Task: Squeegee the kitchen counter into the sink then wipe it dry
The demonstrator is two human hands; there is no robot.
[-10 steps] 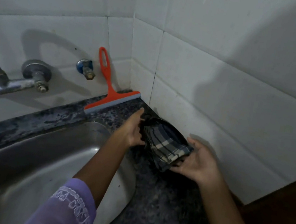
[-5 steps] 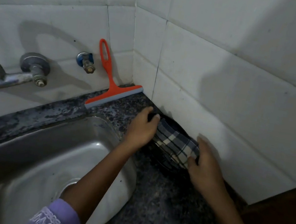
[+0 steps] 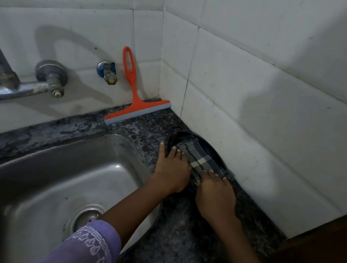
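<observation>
Dim little kitchen corner, white tiled walls [image 3: 264, 100] meeting behind a dark speckled granite counter [image 3: 183, 246]. Closest to the camera is a lilac sleeve with white embroidery [image 3: 89, 252] on the left arm, which reaches across the right edge of the brushed stainless steel sink [image 3: 35, 177], round drain and all. Off to the right there's a dark brown wooden panel [image 3: 329, 258] butting against the counter end.

A bit further out, both hands are down on a folded blue-and-white checked cloth [image 3: 203, 161] lying on the counter, just right of the sink rim and close to the right-hand wall. The left hand [image 3: 170, 172] is flat with fingers spread, pressing on the cloth's near-left end, not gripping it. The right hand [image 3: 217, 195] is also palm-down with its fingers laid over the cloth's near-right end, pressing rather than clenching. Something dark and rounded sits under or behind the cloth by the wall, can't tell what it is.

Further back, the orange plastic squeegee with a grey rubber blade [image 3: 135, 107] stands in the corner, blade on the counter and looped handle leaning on the back wall, well apart from both hands. Left of it on the wall is a small blue-collared brass tap stub [image 3: 107, 72], then the grey metal wall faucet [image 3: 16, 86] with its pipe running off the left edge.
</observation>
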